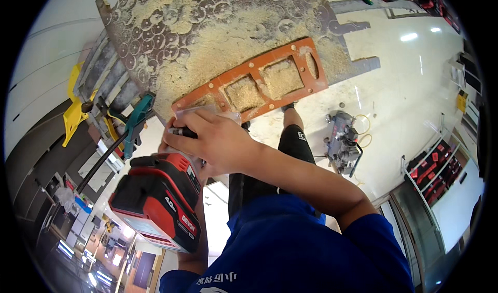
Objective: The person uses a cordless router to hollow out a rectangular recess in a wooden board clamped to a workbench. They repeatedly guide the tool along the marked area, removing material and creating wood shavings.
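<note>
Taking the orange template [259, 80] as the landmark: far to its left, yellow clamps [74, 111] and a teal bar clamp [136, 119] grip the edge of the surface [155, 38], a dark board scored with ring-shaped cuts and heaped with sawdust [228, 38]. Just below the template's left end sits the red and black cordless router [155, 199], its battery toward the camera and its clear base at the template's corner. The left hand [168, 142] is mostly hidden behind the tool, so how far its fingers close cannot be told. The right hand [215, 140] lies over the router's top, its fingers [181, 132] curled snugly round the body. The template lies flat on the surface, its two square windows filled with sawdust.

Judging by the chips, a routing pass along the template seems to be in hand. The next move likely calls for keeping the base flat and steady against the template's edge. To the right, below the template, a second machine [342, 142] stands on the floor.
</note>
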`<state>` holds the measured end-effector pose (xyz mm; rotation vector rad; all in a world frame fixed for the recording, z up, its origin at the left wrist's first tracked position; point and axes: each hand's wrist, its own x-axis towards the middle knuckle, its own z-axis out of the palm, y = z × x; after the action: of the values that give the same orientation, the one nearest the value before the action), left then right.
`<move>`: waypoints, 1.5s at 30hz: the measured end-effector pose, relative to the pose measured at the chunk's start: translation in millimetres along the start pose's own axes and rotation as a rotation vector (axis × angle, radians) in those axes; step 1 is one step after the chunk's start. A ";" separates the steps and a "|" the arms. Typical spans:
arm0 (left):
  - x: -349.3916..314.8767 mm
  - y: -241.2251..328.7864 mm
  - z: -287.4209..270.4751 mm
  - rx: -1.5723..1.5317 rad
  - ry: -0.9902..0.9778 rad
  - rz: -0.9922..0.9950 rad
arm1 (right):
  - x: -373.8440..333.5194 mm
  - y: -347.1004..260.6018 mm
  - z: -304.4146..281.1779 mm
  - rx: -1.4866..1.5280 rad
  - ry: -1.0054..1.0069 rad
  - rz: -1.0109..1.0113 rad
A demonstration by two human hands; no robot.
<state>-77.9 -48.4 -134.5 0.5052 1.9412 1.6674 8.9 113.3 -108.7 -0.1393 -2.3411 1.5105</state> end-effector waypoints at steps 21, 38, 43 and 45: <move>-42.1 -23.0 -11.6 -0.430 0.085 -0.595 | 14.7 -8.5 -4.3 -0.012 -0.070 0.026; -56.0 -15.4 1.3 0.009 0.055 -0.310 | 13.8 -4.3 0.1 -0.012 -0.075 0.040; -55.4 -12.3 1.9 0.058 0.073 -0.290 | 18.4 -6.0 -1.2 0.005 -0.058 0.023; -56.0 -16.0 1.1 0.054 0.087 -0.290 | 18.7 -8.2 -2.6 0.015 -0.067 0.031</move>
<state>-32.0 -83.5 -142.1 0.1613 2.0161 1.4769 -6.8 117.1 -96.0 -0.1235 -2.3889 1.5706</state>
